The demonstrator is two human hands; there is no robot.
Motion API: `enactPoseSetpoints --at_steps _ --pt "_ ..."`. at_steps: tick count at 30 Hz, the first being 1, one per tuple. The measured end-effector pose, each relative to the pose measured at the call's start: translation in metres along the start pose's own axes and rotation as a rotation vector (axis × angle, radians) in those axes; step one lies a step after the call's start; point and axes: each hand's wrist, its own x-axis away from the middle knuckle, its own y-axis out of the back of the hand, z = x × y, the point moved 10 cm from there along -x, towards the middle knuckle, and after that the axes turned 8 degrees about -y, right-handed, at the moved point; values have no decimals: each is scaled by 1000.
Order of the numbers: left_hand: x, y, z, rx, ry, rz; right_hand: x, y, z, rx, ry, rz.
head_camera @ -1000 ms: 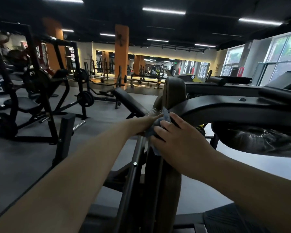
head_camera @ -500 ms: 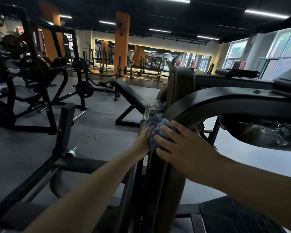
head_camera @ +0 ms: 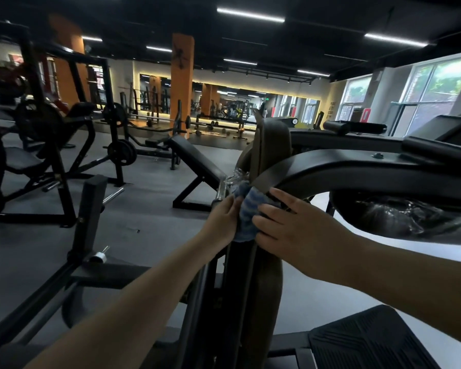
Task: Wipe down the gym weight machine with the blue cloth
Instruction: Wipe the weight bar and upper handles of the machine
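At the middle of the view, both hands meet on the blue cloth (head_camera: 246,209), which is bunched against the upright post of the weight machine (head_camera: 357,169) just under the point where its curved black arm joins the post. The right hand (head_camera: 290,225) lies over the cloth from 3 o'clock, fingers fairly straight and spread, pressing the fabric against the metal. The left hand (head_camera: 221,219) comes in from 9 o'clock, its fingers flat along the cloth's left edge and touching it; whether the thumb is tucked round the fabric I cannot tell. Both bare forearms reach in from the bottom of the view.

Just above the cloth, toward 12 o'clock, a crumple of clear plastic wrap (head_camera: 236,175) clings to a chrome bar end. Toward 3 o'clock the curved arm sweeps right, and below it sits a round black pad wrapped in shiny plastic film (head_camera: 383,217). At 5 o'clock lies a ribbed black footplate (head_camera: 370,339). At 10 o'clock an inclined bench (head_camera: 197,158) stands on the grey floor, with a plate-loaded rack (head_camera: 51,134) farther out at 9 o'clock. Toward 12 o'clock rises an orange pillar (head_camera: 182,75) before a mirrored wall, and windows (head_camera: 437,83) brighten 2 o'clock.
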Motion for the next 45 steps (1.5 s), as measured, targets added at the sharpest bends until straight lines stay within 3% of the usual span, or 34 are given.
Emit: enactPoseSetpoints --at_steps 7,12,16,18,24,27,31,36,41,45 --pt "-10 -43 -74 -417 -294 227 29 0 -35 101 -97 71" --pt "-11 -92 -117 -845 -650 372 63 -5 -66 88 -336 61" --pt "-7 -122 -124 -1154 -727 578 87 1 -84 -55 -561 24" --pt "-6 -121 -124 -1257 -749 569 97 9 -92 -143 -659 -11" --pt "-4 -141 -130 -1584 -809 271 124 17 -106 -216 -787 -18" --pt "-4 -165 -139 -1687 -863 239 134 18 -115 -231 -846 -14" --pt "-9 -205 -143 -1827 -937 314 150 19 -129 -281 -939 -27" --pt "-12 -234 -145 -1716 -1077 524 159 22 -143 -268 -1021 -79" --pt "-17 -223 -145 -1419 -988 761 129 14 -147 -245 -996 -25" --pt "-29 -181 -139 -1309 -830 767 92 7 -141 -138 -942 44"
